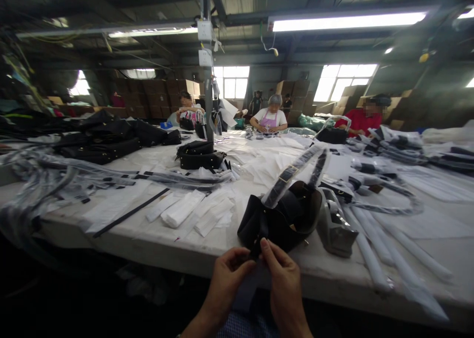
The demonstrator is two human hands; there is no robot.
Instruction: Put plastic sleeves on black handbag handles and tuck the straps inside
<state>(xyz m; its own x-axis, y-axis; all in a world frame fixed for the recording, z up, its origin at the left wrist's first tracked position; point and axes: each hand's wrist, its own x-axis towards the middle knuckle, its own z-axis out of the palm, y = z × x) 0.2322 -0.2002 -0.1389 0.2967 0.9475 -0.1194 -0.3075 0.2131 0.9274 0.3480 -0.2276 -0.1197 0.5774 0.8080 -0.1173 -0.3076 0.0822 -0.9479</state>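
Observation:
A black handbag (283, 214) stands at the table's front edge, its top open. Clear wrapping covers its raised handle (285, 177), which has a gold-coloured buckle. A narrow black strap (262, 227) comes down the near end of the bag. My left hand (230, 275) and my right hand (283, 271) are close together there, thumbs and fingertips pinched on the strap's lower part. The strap's end is mostly hidden by my fingers. Against the bag's right side rests a grey see-through pouch (335, 224) with something inside.
White paper bundles (192, 212) and a long black strip (131, 212) lie to the left. Wrapped handles (177, 177), black bags (202, 154) and long white rolls (392, 259) cover other parts of the table (163, 246). Several people sit across it, near a post (209, 96).

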